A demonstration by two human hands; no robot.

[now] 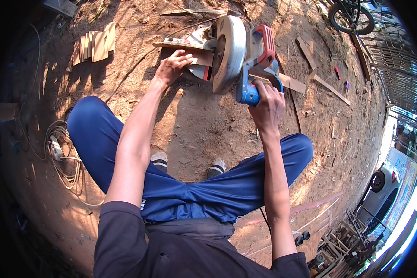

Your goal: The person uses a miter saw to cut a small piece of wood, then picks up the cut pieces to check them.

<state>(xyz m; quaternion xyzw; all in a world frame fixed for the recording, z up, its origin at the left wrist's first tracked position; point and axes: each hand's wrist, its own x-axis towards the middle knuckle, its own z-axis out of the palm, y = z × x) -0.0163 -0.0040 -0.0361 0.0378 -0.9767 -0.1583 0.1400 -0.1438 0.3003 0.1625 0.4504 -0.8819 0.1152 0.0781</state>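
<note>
Right hand (268, 107) grips saw handle (249, 90); left hand (173, 66) pins board (190, 52).

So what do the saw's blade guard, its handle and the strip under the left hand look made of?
Blade guard: bare cast metal, by its dull silver sheen. Handle in the right hand: likely moulded plastic, glossy blue. Strip under the left hand: thin pale wood, matte tan.
</note>
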